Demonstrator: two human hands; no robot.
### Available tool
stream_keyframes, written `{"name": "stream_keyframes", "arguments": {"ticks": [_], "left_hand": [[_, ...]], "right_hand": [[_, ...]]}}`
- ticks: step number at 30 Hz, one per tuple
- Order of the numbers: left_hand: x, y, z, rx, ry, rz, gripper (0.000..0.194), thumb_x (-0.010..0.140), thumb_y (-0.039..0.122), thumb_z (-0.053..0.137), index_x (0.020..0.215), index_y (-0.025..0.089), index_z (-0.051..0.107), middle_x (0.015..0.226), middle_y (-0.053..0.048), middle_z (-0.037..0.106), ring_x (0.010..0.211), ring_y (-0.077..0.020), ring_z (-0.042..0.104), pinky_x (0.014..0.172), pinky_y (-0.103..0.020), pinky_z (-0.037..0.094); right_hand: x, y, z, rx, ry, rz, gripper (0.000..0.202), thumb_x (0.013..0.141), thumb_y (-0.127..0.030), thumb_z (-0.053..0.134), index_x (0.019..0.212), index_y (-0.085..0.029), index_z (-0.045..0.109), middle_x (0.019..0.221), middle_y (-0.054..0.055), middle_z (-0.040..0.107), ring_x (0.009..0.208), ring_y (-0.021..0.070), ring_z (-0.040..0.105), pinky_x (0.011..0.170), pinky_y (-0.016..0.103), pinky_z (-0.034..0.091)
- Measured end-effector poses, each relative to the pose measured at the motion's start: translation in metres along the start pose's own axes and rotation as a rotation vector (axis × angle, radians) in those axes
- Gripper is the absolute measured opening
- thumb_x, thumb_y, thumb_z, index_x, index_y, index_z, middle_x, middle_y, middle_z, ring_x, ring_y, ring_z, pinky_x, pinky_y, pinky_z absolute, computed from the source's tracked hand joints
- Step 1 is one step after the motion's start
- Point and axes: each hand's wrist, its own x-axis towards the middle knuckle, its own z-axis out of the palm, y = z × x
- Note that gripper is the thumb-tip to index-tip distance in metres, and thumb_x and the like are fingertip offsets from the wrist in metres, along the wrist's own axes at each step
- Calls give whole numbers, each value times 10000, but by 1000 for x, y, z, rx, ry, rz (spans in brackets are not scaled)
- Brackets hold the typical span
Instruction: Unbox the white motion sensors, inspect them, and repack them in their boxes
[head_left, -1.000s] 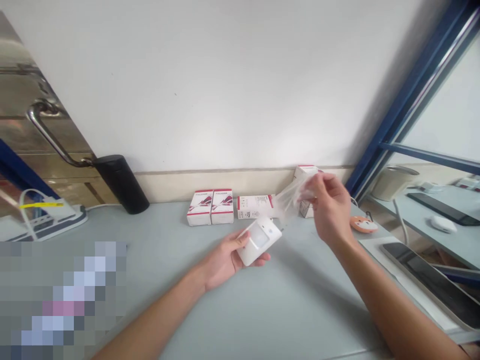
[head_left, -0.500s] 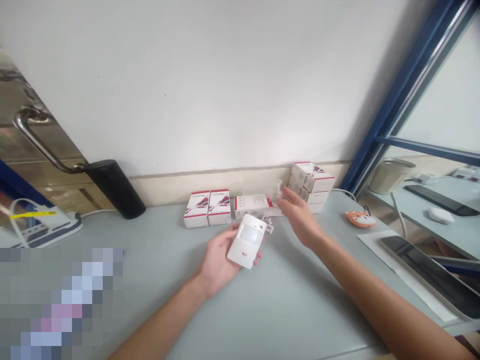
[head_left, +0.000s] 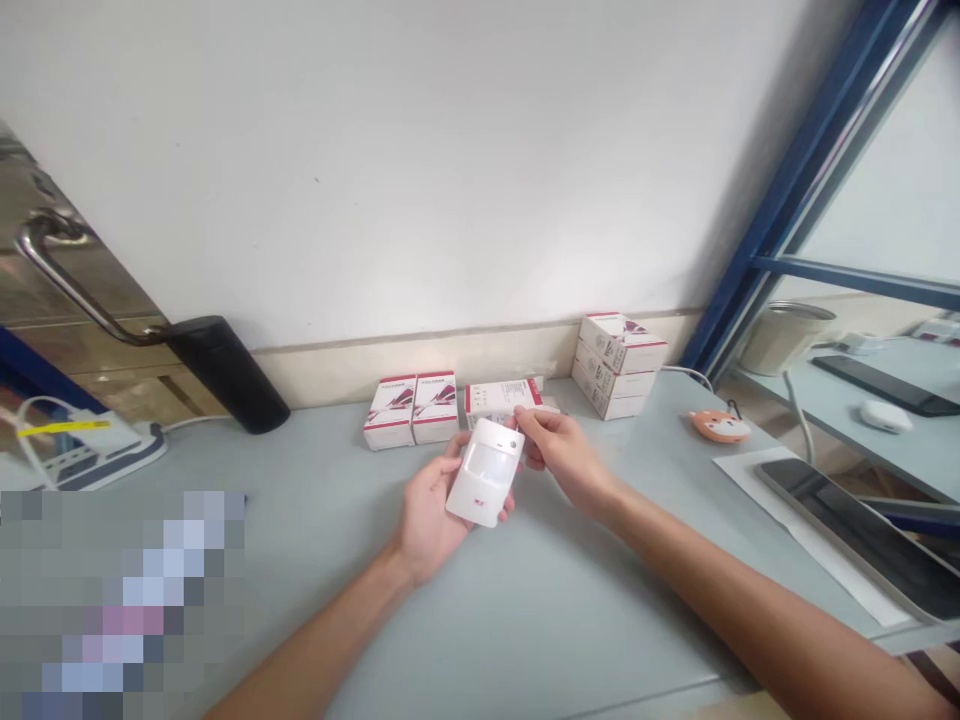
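A white motion sensor (head_left: 486,475) with a domed lens and a small red logo rests in my left hand (head_left: 433,515). The fingers are wrapped round its back and the thumb lies along its left side. My right hand (head_left: 559,450) is closed in a pinch at the sensor's upper right edge. What those fingertips grip is hidden behind the sensor and the hand. Just behind the sensor, a red and white box (head_left: 502,397) lies on the grey table (head_left: 480,640), partly covered by my hands.
Two matching boxes (head_left: 412,410) stand to the left, and a stack of several boxes (head_left: 619,365) stands to the right against the wall. A black bottle (head_left: 229,375), a power strip (head_left: 112,455), an orange animal-shaped item (head_left: 718,425) and a phone (head_left: 847,530) on white paper are also there.
My right hand has come down and left from beside the boxes to the sensor's edge, its fingers closing. The white bracket that showed behind the sensor is now hidden.
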Motion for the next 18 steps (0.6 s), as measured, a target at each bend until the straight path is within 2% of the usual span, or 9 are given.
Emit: {"name": "stream_keyframes", "arguments": {"ticks": [2,4,8,9,13,18], "left_hand": [[3,1,-1,31,-31,-28,491,957,344,472,1388,118,531,1117,-197,743,773,-302,715,755,-420,493],[5,5,-4,68,-89,-71,487,969,356,446,1362,96,567,1107,-208,744,774,-293,705,758,-416,492],[8,13,-12,119,-265,-216,471,958,379,408,1237,78,639,1033,-213,743,745,-284,686,729,-411,489],[8,14,-14,123,-301,-260,473,953,388,403,1213,77,647,1020,-213,741,740,-284,684,725,-412,488],[10,10,-21,139,-356,-354,460,937,381,414,1210,83,636,1022,-209,737,755,-290,696,736,-406,480],[13,7,-24,109,-365,-372,483,958,386,404,1301,104,595,1035,-197,740,778,-290,693,765,-410,471]], "right_hand": [[4,-1,-6,5,78,-32,558,830,-729,700,802,-172,690,597,-47,441,561,107,377,548,269,337],[8,-9,-18,31,234,-112,551,819,-725,722,826,-174,698,589,-52,432,552,104,362,527,262,321],[17,-37,-55,162,552,-404,549,804,-733,746,831,-190,668,551,-87,336,502,91,293,467,250,255],[18,-43,-66,196,599,-462,545,800,-730,755,820,-195,651,544,-101,301,489,83,254,457,247,240],[22,-56,-97,274,718,-574,529,808,-701,777,793,-199,611,545,-125,241,481,67,156,434,246,174],[29,-61,-111,253,817,-608,506,839,-676,768,807,-190,629,535,-125,241,470,67,178,418,246,178]]}}
